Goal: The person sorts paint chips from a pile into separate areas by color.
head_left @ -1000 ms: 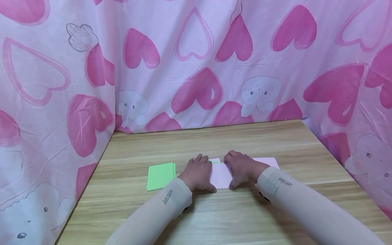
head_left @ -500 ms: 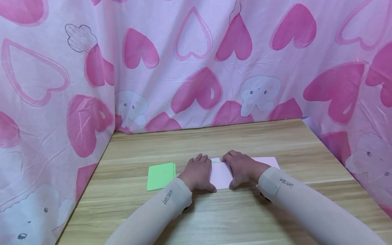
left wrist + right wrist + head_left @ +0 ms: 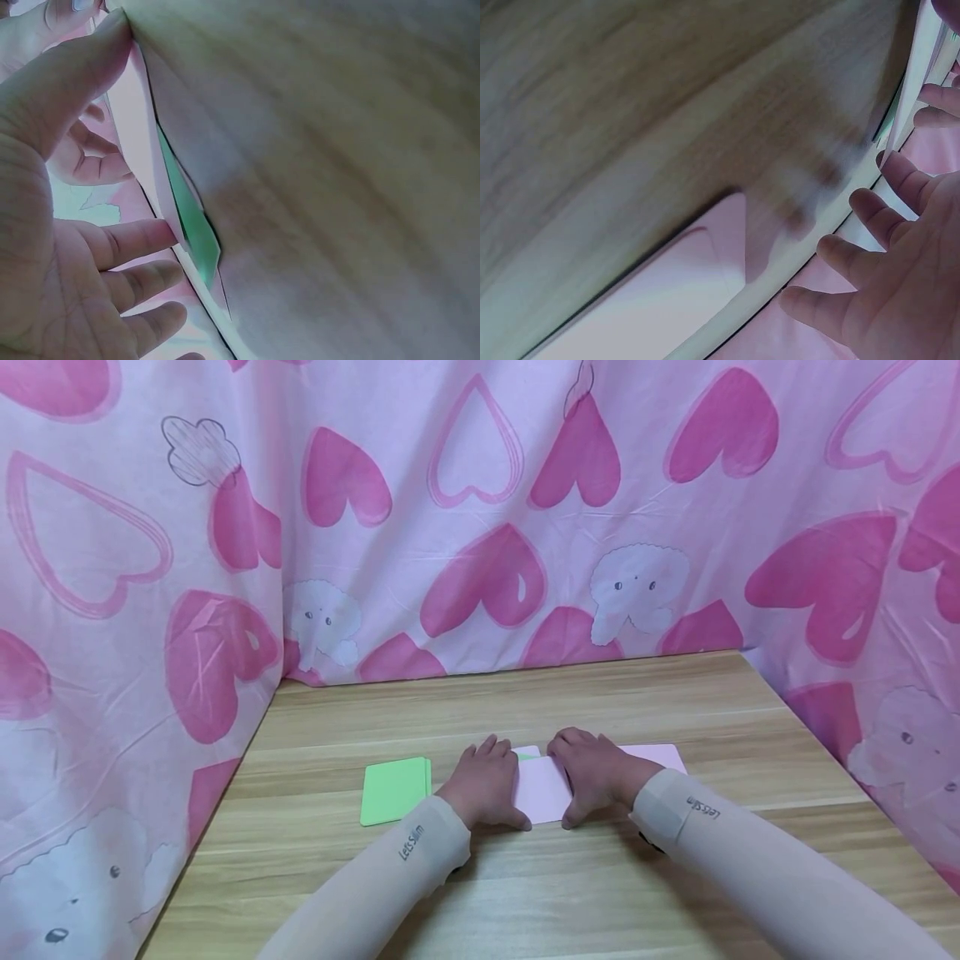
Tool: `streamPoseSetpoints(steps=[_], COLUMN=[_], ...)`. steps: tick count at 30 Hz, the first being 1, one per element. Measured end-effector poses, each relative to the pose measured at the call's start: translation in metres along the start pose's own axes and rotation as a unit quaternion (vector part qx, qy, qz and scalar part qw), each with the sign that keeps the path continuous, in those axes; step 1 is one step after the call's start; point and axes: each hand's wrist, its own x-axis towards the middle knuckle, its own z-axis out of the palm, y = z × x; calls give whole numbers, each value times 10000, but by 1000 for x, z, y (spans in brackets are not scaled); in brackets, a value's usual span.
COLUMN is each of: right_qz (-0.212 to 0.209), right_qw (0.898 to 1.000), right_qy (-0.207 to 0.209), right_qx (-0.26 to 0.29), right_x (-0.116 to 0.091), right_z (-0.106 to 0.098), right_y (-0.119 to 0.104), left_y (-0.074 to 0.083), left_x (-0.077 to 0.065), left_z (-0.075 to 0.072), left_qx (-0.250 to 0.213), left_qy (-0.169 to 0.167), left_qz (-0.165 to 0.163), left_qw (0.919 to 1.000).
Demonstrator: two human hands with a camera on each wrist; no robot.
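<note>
Two hands are gripping one held card [image 3: 542,788], pink, over the wooden table [image 3: 525,902]: the left hand [image 3: 483,785] is pinching its left end between thumb and index finger, the right hand [image 3: 597,777] its right end likewise, other fingers spreading. Left of the held card, at least two green cards [image 3: 393,789] are lying stacked; right of it, at least two pink cards [image 3: 652,300] are overlapping. Just beyond it, one green piece [image 3: 529,757] and one pink corner [image 3: 527,750] are showing.
</note>
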Motion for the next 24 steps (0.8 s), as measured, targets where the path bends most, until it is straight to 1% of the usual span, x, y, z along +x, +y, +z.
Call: streamPoseSetpoints(steps=[7,15,20,24], right_qz=[-5,-169,-260,-377], right_qw=[9999,9994,9990,9981], right_qy=[9,179,296,482], right_qx=[-107,-262,-194,-52], right_x=[0,-2,-5,-9], right_z=[2,-2,-5,-6], right_y=[-1,-2,0,4], left_y=[1,0,-1,2], left_x=[-2,-3,-2,-1], left_z=[-2,-1,-3,-5], left_qx=[20,13,23,-35], left_qy=[44,-3,35,130], left_qz=[48,80,26,60], left_qw=[10000,10000,10000,9999])
